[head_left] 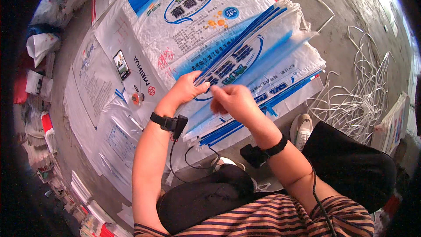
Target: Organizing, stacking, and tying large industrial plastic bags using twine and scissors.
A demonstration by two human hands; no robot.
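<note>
- Left hand (186,88), frame centre: pinches the lifted sack (258,44) edge, keeping the layers apart.
- Right hand (234,101): fingers clenched on the next sack edge in the stack (280,83).

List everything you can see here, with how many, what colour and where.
Woven sacks: a stack, white with blue print, on the floor in front of the person, top ones lifted at the near edge.
Flat sacks: several, white, spread on the floor to the left.
Phone: one, dark, lying on the flat sacks.
Small round object: one, orange and grey, near the phone.
Strips: many, white, loose on the floor at right.
Shoe: one, white, below the stack.
Stacked bundles: many, mixed colours, along the left edge.
Left hand: pinching the sack edge.
Right hand: blurred, at the same edge.
</note>
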